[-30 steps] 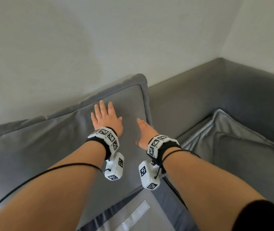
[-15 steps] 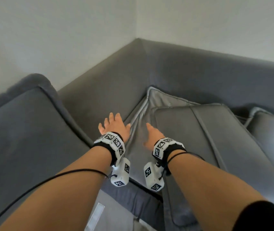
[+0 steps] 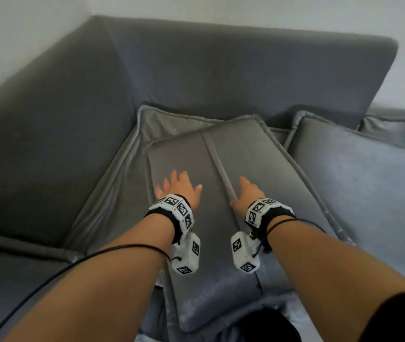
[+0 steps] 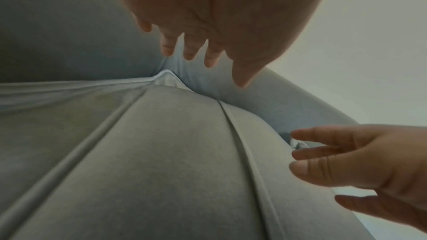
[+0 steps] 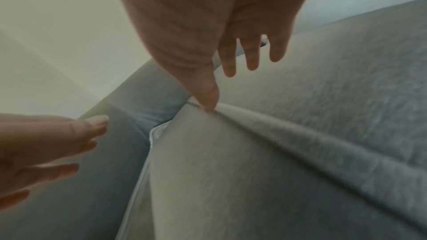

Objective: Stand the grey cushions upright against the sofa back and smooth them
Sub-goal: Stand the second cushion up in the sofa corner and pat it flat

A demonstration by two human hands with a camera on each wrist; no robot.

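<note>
Nearest the camera are two bare forearms, each with a white marker-covered wrist band [image 3: 174,210] and a black cable [image 3: 78,262] trailing off the left one. Beyond them both hands reach out over a grey cushion [image 3: 196,267] that lies flat on the sofa seat, not standing.

The left hand [image 3: 179,191] is above the left half of this cushion, its fingers [image 4: 189,50] straight and slightly apart, holding nothing; from the wrist views it appears to hover just over the fabric rather than press it. The right hand [image 3: 247,193] is beside the raised seam [image 3: 217,164] that runs down the cushion's middle, fingers [image 5: 250,56] straight and spread, with the thumb tip touching the seam ridge.

Under this cushion lies a second, larger flat cushion [image 3: 112,193], its piped edge showing on the left and far side. To the right a third grey cushion [image 3: 359,183] also lies on the seat. Farthest off, the sofa back [image 3: 245,75] rises into the corner against a pale wall [image 3: 196,8].
</note>
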